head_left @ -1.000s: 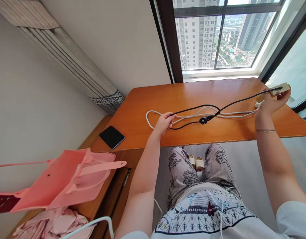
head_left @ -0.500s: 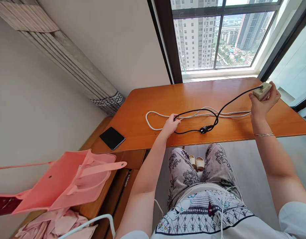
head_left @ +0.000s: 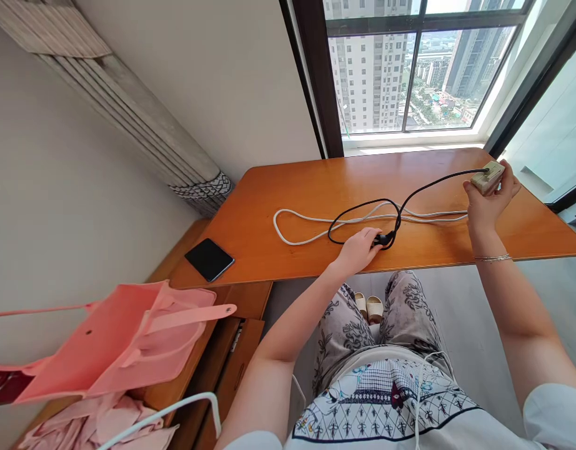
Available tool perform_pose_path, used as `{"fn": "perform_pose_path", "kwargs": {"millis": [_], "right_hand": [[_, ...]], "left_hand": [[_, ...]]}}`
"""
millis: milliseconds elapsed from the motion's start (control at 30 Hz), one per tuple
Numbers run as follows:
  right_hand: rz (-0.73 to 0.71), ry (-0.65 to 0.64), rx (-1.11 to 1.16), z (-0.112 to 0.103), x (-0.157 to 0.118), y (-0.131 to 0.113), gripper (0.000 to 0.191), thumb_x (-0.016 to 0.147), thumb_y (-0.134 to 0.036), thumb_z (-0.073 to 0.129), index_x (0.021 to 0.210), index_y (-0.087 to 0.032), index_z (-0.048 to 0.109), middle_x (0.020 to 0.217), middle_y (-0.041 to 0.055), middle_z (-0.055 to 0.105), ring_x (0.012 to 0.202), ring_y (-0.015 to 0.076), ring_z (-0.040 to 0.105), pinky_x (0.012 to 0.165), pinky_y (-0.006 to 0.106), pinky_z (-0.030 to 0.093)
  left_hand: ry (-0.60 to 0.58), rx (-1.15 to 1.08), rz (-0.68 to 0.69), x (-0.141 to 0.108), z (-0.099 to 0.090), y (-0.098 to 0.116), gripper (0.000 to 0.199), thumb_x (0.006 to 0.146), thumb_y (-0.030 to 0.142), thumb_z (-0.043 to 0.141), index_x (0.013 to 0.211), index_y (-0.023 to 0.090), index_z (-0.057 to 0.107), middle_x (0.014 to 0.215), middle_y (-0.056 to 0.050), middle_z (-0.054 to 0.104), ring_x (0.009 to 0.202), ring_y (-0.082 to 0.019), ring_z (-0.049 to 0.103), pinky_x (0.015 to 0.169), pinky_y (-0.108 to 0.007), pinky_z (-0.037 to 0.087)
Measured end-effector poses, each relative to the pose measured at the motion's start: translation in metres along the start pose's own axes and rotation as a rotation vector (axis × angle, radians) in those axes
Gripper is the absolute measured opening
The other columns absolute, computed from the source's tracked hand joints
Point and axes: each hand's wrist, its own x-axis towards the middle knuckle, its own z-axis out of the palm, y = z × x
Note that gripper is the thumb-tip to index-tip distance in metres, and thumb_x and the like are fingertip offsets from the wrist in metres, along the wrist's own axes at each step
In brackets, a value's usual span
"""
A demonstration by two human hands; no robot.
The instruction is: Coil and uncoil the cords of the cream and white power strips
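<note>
My right hand (head_left: 491, 199) grips a small beige box-shaped block (head_left: 488, 177) above the table's right end. A black cord (head_left: 438, 182) runs from the block's end down to the left, where it loops on the tabletop. Near the table's front edge, my left hand (head_left: 360, 250) has its fingers closed at the black plug (head_left: 387, 239) of that cord; the fingers partly cover it. Behind the loop a white cable (head_left: 300, 217) lies in a long bend, its right part passing out of sight behind my right wrist.
The orange-brown wooden table (head_left: 283, 187) stands by a window (head_left: 372, 81). A black tablet (head_left: 209, 259) lies at its left end. Lower left are a pink bag (head_left: 124, 337) and crumpled pink cloth (head_left: 91, 425) beside a wooden cabinet. A gathered curtain (head_left: 147, 125) hangs behind.
My left hand has let go of the left part of the cord loop and moved right to the plug. My right hand has shifted slightly left and down with the block.
</note>
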Motion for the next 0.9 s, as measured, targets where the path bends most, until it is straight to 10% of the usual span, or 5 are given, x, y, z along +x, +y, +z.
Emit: {"fn": "perform_pose_path", "kwargs": {"millis": [500,700,900], "right_hand": [[-0.026,0.053,-0.065,-0.004,0.0,0.01,0.07,0.063,-0.026,0.075,0.129,-0.043,0.057,0.136,0.0048,0.041,0.136,0.0319,0.049,0.112,0.058,0.047],[-0.04,0.041,-0.062,-0.008,-0.006,0.01,0.071,0.065,-0.028,0.079,0.13,-0.042,0.057,0.137,0.0053,0.043,0.135,0.0333,0.049,0.114,0.058,0.044],[-0.045,0.014,-0.134,-0.005,-0.011,0.003,0.073,0.069,-0.029,0.079,0.138,-0.031,0.052,0.137,0.0091,0.044,0.135,0.0324,0.049,0.111,0.054,0.046]], "left_hand": [[0.027,-0.085,0.023,-0.008,-0.029,0.001,0.062,0.078,0.059,0.08,0.128,0.023,0.068,0.131,-0.011,0.068,0.107,-0.029,0.069,0.092,-0.037,0.053],[0.07,0.108,0.044,-0.002,-0.027,-0.013,0.023,0.089,0.031,0.067,0.109,0.021,0.073,0.121,-0.012,0.072,0.111,-0.031,0.069,0.097,-0.043,0.051],[0.205,0.258,0.203,0.005,-0.006,-0.008,0.037,0.093,0.016,0.056,0.129,0.017,0.065,0.137,-0.014,0.067,0.128,-0.027,0.062,0.108,-0.044,0.049]]}}
